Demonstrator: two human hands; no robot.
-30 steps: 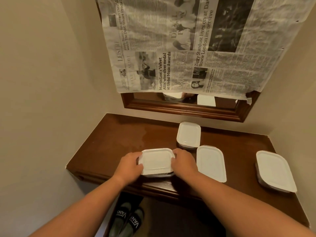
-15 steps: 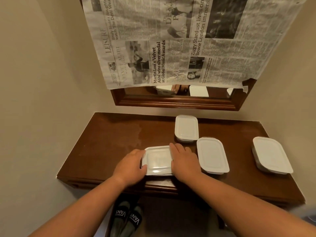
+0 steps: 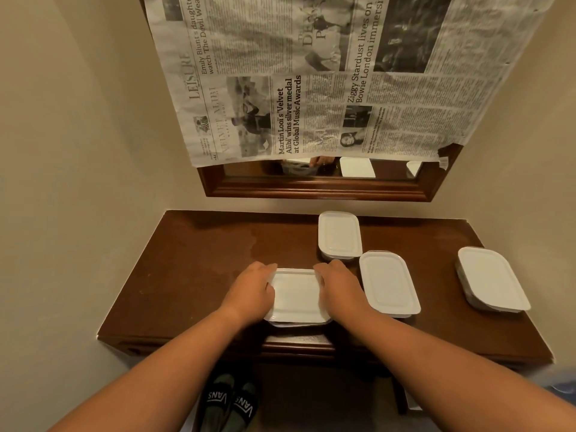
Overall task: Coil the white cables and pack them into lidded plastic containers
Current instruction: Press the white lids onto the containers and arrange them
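Left hand (image 3: pixel 249 291) and right hand (image 3: pixel 339 288) press with fairly straight fingers along the side edges of the nearest lidded container (image 3: pixel 296 296) — slid forward from gripping its sides. It sits at the table's (image 3: pixel 187 275) front edge — its lid looks nearly sealed.

Your left hand (image 3: pixel 252 291) and right hand (image 3: pixel 338 288) cover both side edges of the near lid (image 3: pixel 296 297), so seating there can't be told. The box beneath shows only as a front sliver. Contents of rear container (image 3: pixel 339 233), middle container (image 3: pixel 388 283) and right container (image 3: pixel 492 279) are hidden by opaque lids. Mirror (image 3: pixel 314 171) is mostly covered by newspaper (image 3: pixel 311 73), which is cut off at top, small print illegible. Your forearms and slippers (image 3: pixel 230 400) are cut off at btm edge. Blue item (image 3: pixel 564 390) at rt edge is unidentifiable.
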